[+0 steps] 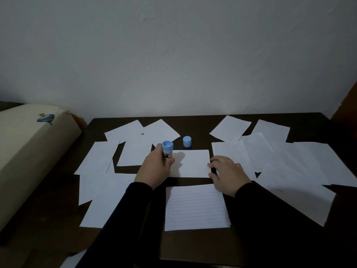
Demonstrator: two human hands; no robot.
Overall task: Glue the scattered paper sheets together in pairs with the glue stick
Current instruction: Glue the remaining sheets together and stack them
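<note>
Left hand (pixel 154 169) grip wrapped the uncapped glue stick (pixel 167 149) | right hand (pixel 228 174) lay flat, fingers pinning the plain sheet (pixel 193 163) | paper thin, floppy: probably best steadied by edge.

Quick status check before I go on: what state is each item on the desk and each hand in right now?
glue stick: uncapped, held upright in the left hand
cap: off, standing alone on the table
centre sheet: flat, right hand resting on its right edge
lined sheet: flat, nearest the person, untouched
other sheets: scattered, many overlapping
</note>
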